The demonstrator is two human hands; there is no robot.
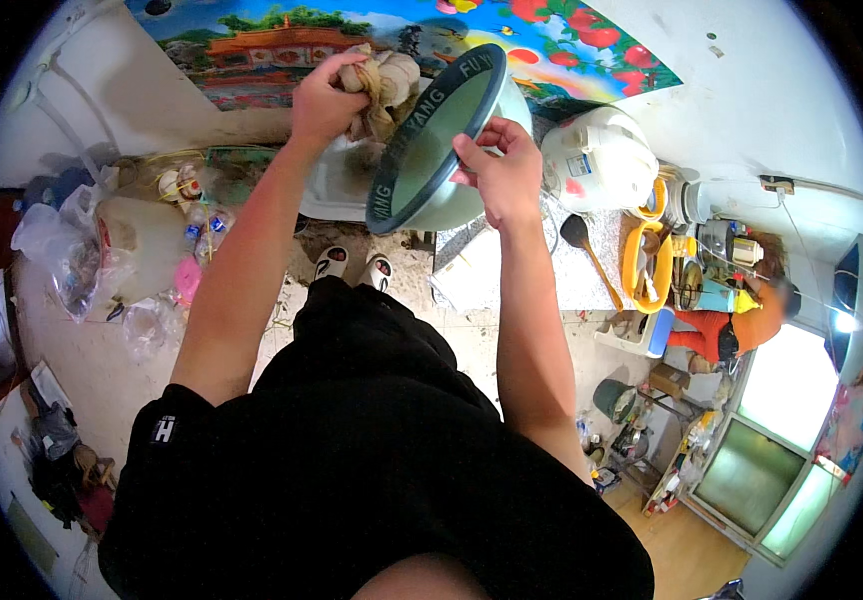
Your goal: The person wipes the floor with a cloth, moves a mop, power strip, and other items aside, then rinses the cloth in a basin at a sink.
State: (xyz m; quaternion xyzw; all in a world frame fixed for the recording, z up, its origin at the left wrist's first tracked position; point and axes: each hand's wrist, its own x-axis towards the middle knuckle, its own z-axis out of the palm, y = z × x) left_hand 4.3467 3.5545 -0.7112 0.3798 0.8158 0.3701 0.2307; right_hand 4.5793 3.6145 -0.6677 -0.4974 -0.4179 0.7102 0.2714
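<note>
My left hand (329, 101) grips a crumpled tan cloth (380, 90), raised in front of the wall picture. The rim of a green plastic basin (431, 161) is pinched between the thumb and fingers of my right hand (503, 161). The basin is tipped on its side, its inside facing left, close beside the cloth. Beneath both lies a white sink or tub (334, 180), partly hidden by the basin and my left forearm. What the basin's underside touches is hidden.
A white rice cooker (600, 157), a black ladle (589, 255) and a yellow basket of utensils (626, 277) stand on the speckled counter (536, 289). Plastic bags (71, 255) and a bucket (150, 247) are at left. Another person (739, 322) is at far right.
</note>
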